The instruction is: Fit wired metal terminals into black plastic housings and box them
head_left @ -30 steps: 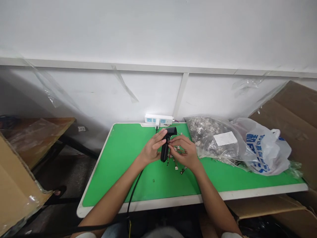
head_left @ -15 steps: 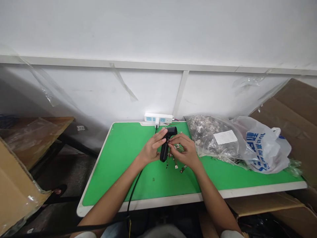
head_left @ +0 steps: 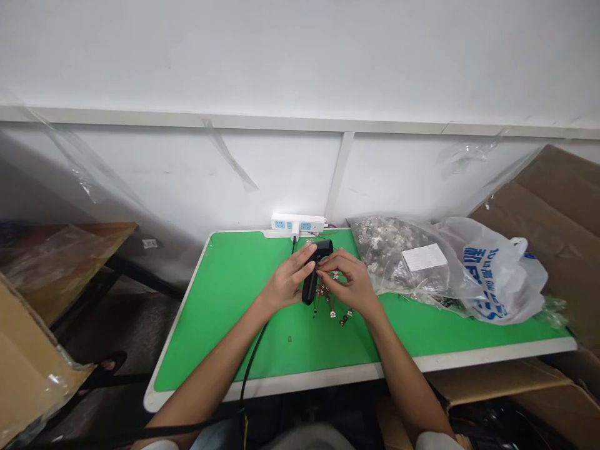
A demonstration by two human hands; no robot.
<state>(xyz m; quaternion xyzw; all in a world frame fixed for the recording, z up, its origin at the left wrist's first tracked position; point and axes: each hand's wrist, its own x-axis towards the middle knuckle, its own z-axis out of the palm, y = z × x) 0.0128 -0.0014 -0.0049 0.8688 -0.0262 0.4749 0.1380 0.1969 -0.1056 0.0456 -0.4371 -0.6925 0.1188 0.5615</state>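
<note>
Holding, head view: L hand [head_left: 287,284], fingers wrapped on blk T-shaped device [head_left: 309,290], slightly tilted, above green tabletop [head_left: 225,319]; R hand [head_left: 350,281], thumb + fingertips drawn narrow at device's R side, just below its crosspiece, any small pc in pinch can't tell. Near R hand, on tabletop: sm metal-tipped parts [head_left: 332,314], loose, qty unclear. Behind device: wht power strip [head_left: 300,223] w/ wht plug [head_left: 295,231] seated. R of hands: clear bag [head_left: 384,244] of sm metallic pcs, wht label [head_left: 424,257] on top; wht carrier bag [head_left: 509,281], blue print, alongside
</note>
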